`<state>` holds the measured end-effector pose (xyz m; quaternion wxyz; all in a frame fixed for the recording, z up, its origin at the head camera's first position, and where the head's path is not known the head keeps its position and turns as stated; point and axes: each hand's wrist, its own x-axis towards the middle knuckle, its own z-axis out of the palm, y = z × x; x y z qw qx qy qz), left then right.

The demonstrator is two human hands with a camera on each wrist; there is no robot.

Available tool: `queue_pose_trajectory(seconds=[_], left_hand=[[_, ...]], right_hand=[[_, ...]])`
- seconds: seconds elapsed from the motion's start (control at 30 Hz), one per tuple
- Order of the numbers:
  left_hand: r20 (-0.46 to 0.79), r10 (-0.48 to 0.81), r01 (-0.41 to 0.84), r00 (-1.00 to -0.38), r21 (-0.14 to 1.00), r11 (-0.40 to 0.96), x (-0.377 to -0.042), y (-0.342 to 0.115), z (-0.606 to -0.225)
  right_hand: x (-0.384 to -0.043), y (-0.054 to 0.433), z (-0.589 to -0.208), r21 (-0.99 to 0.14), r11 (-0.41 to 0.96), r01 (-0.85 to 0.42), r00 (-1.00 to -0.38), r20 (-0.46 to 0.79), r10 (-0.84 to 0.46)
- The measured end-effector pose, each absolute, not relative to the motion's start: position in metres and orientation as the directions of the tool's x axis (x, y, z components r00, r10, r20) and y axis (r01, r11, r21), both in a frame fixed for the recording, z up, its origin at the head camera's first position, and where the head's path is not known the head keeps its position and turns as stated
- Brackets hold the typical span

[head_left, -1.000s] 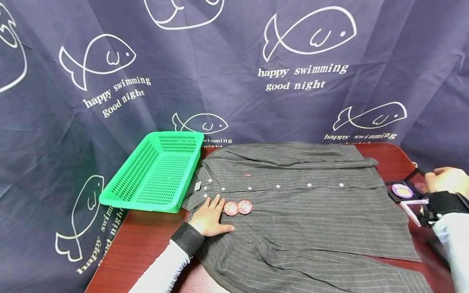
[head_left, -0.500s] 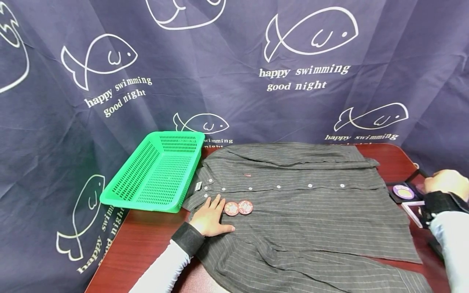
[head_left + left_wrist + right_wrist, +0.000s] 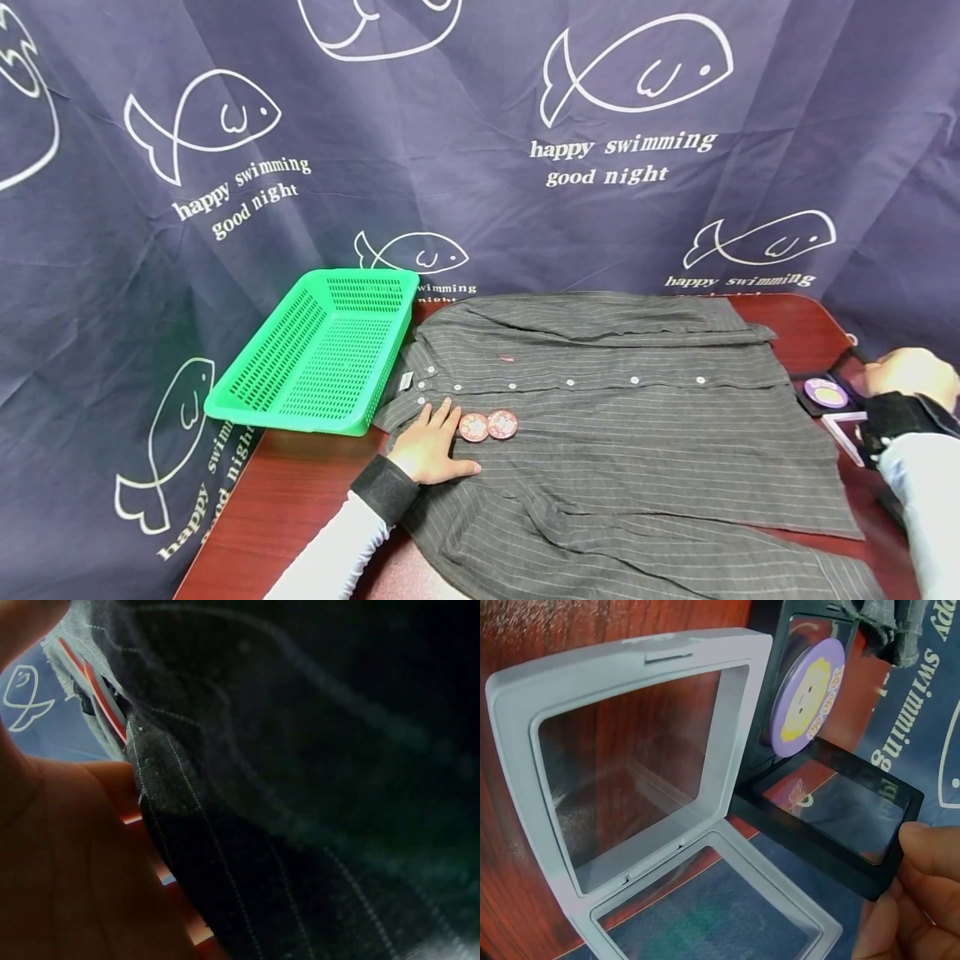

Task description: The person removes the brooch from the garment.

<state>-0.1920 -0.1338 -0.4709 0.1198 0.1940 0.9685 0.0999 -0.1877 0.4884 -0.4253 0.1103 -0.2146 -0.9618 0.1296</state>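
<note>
Over at the right end of the surface [image 3: 810, 325], the right hand [image 3: 915, 375] pinches the black lid [image 3: 829, 814], seemingly to hold it clear of the purple badge [image 3: 808, 697]; the left hand [image 3: 427, 446] rests, fingers apart, on the shirt [image 3: 645, 442], perhaps steadying it

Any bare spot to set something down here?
Bare table shows between the green basket and left sleeve, and at the far right corner beyond the shirt. Crowded: the right edge, where the right hand pinches the black lid beside the white case and purple badge.

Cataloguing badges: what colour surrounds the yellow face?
The badge is purple there, best in the right wrist view.
</note>
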Motion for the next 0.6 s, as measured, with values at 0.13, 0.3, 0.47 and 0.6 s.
queue_pose_trajectory(seconds=[0.13,0.3,0.47,0.6], left_hand=[[-0.196,0.399,0.350,-0.896,0.240,0.905,-0.192,-0.133,-0.471],[-0.200,0.396,0.348,-0.896,0.239,0.907,-0.194,-0.134,-0.473],[-0.203,0.394,0.346,-0.897,0.234,0.909,-0.195,-0.135,-0.474],[-0.205,0.394,0.346,-0.896,0.234,0.909,-0.195,-0.135,-0.475]], right_hand=[[-0.185,0.484,-0.426,-0.313,0.866,0.390,-0.882,0.143,0.448],[-0.185,0.479,-0.424,-0.341,0.856,0.387,-0.887,0.115,0.447],[-0.186,0.474,-0.429,-0.354,0.860,0.367,-0.894,0.119,0.431],[-0.186,0.471,-0.433,-0.362,0.870,0.335,-0.906,0.129,0.403]])
